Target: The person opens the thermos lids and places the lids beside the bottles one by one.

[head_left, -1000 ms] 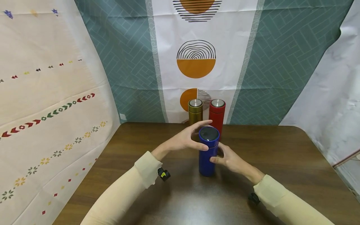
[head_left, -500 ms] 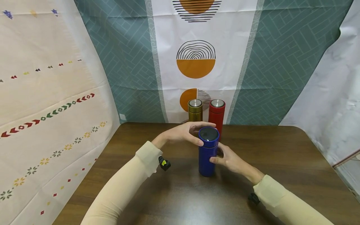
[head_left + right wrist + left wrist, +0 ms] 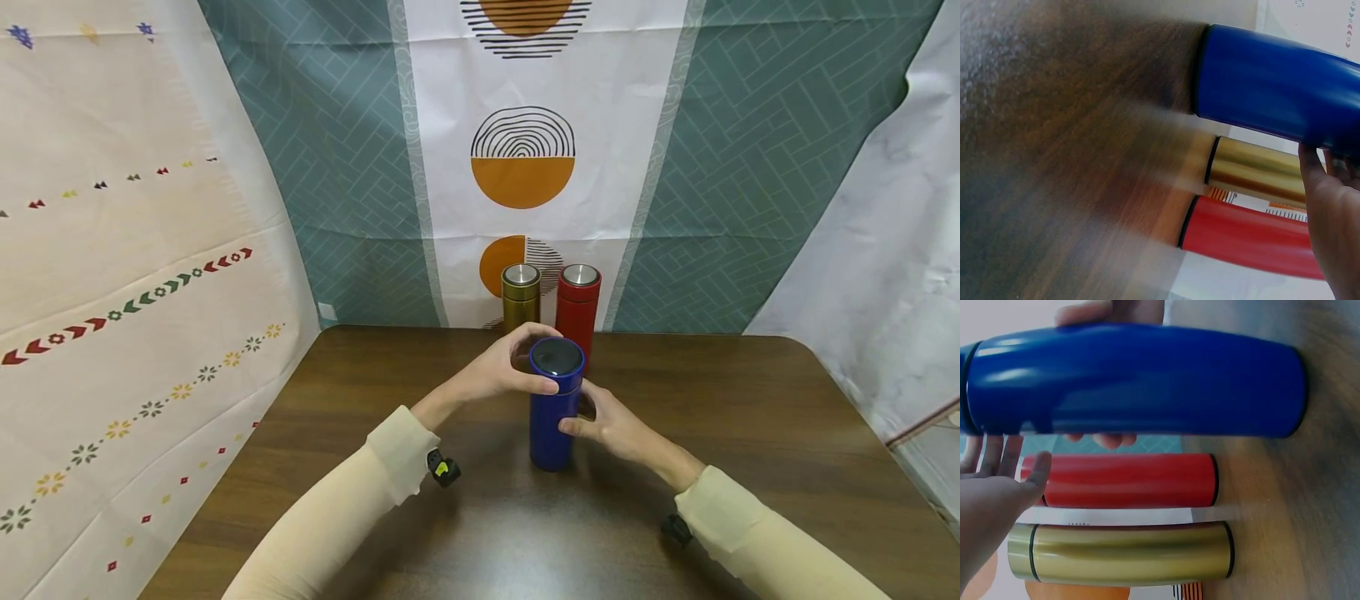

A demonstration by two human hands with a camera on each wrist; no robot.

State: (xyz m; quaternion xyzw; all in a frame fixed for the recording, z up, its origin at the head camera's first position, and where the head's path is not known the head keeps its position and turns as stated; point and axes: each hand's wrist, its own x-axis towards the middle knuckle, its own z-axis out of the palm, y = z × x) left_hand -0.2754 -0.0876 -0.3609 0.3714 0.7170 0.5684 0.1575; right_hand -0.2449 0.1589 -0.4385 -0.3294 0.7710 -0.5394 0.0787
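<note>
A blue thermos flask (image 3: 551, 433) stands upright on the brown table, its dark-topped lid (image 3: 557, 358) on it. My left hand (image 3: 501, 371) curls round the lid from the left, thumb across the front and fingers behind. The right hand (image 3: 613, 425) grips the flask body from the right, lower down, thumb in front. In the left wrist view the blue body (image 3: 1147, 381) lies sideways across the picture, with left fingers partly hidden behind its lid end. The right wrist view shows the flask's dark base edge (image 3: 1202, 70) at the tabletop.
Behind the blue flask stand a gold flask (image 3: 521, 304) and a red flask (image 3: 579, 304), both with silver-topped lids. A patterned cloth (image 3: 352, 167) hangs along the table's back edge, and another patterned cloth (image 3: 135, 242) hangs at the left.
My left hand has shifted its fingers round the lid: the thumb drew back to the left, then came forward across the lid's front again. The right hand and the flask look unmoved.
</note>
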